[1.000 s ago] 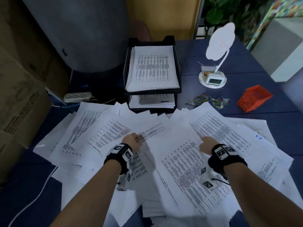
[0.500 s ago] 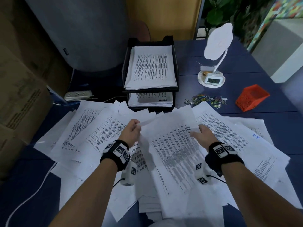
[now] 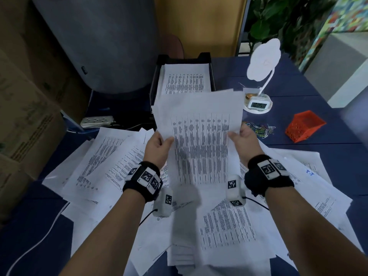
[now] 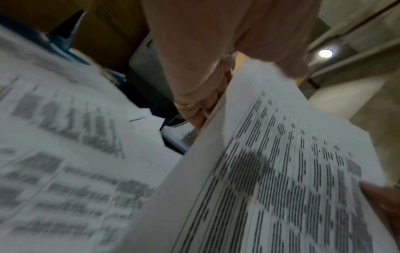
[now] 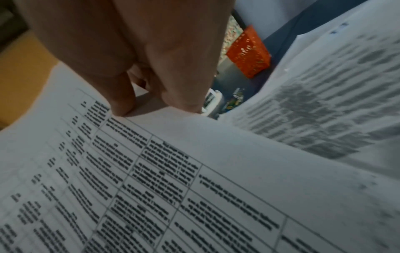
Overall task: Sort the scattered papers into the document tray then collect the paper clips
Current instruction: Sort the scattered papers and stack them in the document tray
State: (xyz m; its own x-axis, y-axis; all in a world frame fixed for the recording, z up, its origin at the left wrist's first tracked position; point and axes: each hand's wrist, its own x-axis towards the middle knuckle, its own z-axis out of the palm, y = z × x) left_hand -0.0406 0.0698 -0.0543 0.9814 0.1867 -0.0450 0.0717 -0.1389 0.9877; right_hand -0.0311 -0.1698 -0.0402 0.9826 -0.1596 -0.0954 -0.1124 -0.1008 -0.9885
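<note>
- The sheet of paper (image 3: 199, 140) is held up in the air, just in front of the document tray (image 3: 153, 90) and above the scattered papers (image 3: 111, 162) on the worktop (image 3: 328, 156).
- Its long side is pointed straight at the tray, which lies past its far edge.
- The sheet's left edge is pinched by the left hand (image 3: 157, 148), and its right edge by the right hand (image 3: 246, 141); the fingers (image 5: 121, 95) are closed on the paper.
- Both hands are about as near to the tray, with the arms stretched forward.
- The paper clips (image 3: 258, 129) are seen to the right of the tray, untouched.
</note>
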